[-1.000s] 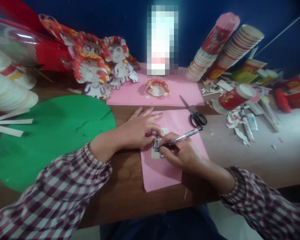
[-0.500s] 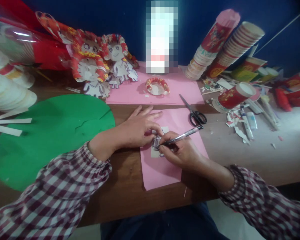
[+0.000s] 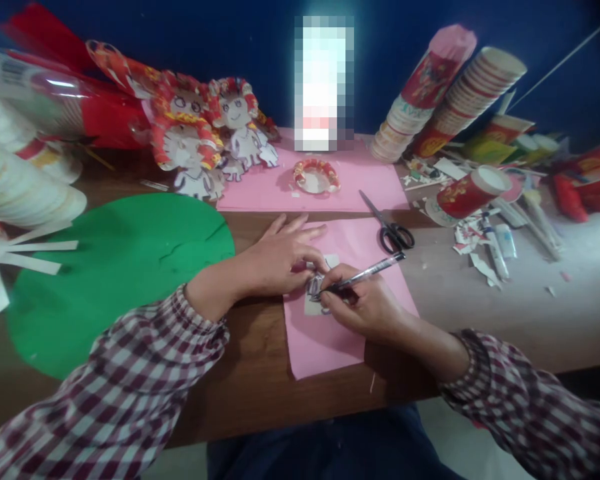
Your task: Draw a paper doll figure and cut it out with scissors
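A pen (image 3: 373, 270) with a clear barrel is gripped in my right hand (image 3: 373, 307), its tip against a small whitish piece of paper (image 3: 313, 308). Dark drawn lines show on that piece, though my fingers cover part of it. My left hand (image 3: 280, 257) rests with its fingers spread, thumb and forefinger at the paper's upper left edge. Under the piece lies a pink sheet (image 3: 325, 353) on the wooden table. Black-handled scissors (image 3: 393, 233) lie just beyond the sheet's upper right.
A green disc (image 3: 125, 273) lies left, beside white paper strips (image 3: 45, 257). Paper figures (image 3: 237, 113) stand at the back near a red-and-gold ring (image 3: 316, 177). Paper cup stacks (image 3: 475, 90) lean back right; a red cup (image 3: 473, 193), scraps and a glue tube (image 3: 506, 241) lie right.
The whole view has shifted slightly, with things on the left appearing a little further right. Both hands keep nearly the same pose, the pen still on the paper.
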A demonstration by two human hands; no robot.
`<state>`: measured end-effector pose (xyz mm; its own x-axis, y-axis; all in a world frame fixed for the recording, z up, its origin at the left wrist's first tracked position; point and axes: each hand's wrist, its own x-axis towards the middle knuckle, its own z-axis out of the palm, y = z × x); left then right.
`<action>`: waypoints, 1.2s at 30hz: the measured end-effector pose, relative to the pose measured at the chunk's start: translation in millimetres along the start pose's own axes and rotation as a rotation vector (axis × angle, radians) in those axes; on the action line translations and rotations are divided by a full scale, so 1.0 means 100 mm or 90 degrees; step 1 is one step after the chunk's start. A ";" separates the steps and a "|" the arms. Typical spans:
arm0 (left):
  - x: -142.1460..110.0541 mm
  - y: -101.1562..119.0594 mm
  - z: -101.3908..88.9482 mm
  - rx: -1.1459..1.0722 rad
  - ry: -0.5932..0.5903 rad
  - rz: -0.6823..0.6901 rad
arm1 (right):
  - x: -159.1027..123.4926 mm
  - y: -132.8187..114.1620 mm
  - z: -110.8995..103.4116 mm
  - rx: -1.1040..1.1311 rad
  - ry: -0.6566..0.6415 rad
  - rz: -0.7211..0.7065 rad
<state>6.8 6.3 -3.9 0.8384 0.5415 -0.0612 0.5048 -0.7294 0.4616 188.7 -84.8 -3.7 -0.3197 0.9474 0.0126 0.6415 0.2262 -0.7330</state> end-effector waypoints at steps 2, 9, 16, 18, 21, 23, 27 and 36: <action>0.00 0.00 0.00 0.000 -0.003 -0.002 | 0.00 0.00 0.00 0.001 0.001 -0.001; -0.01 0.01 -0.01 -0.008 0.000 0.001 | 0.00 -0.02 -0.02 0.004 -0.004 -0.002; -0.01 0.01 -0.01 -0.006 0.003 0.000 | 0.00 -0.02 -0.02 0.048 0.019 0.002; -0.01 0.01 -0.01 -0.004 0.003 0.000 | 0.00 -0.02 -0.02 0.040 0.016 0.007; -0.01 0.01 -0.01 -0.002 -0.001 -0.001 | 0.00 -0.01 -0.02 0.031 0.009 0.001; -0.01 0.01 -0.01 -0.001 -0.003 -0.003 | 0.00 -0.01 -0.02 0.023 0.007 0.000; 0.00 0.01 -0.01 0.000 -0.002 -0.006 | 0.00 -0.01 -0.01 0.013 0.002 0.007; 0.00 0.00 0.00 0.003 -0.001 0.000 | 0.00 -0.02 -0.02 -0.005 0.000 0.016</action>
<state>6.4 6.3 -4.3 0.8387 0.5409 -0.0629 0.5058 -0.7310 0.4581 189.2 -84.3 -0.9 -0.3032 0.9529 -0.0060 0.6551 0.2039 -0.7275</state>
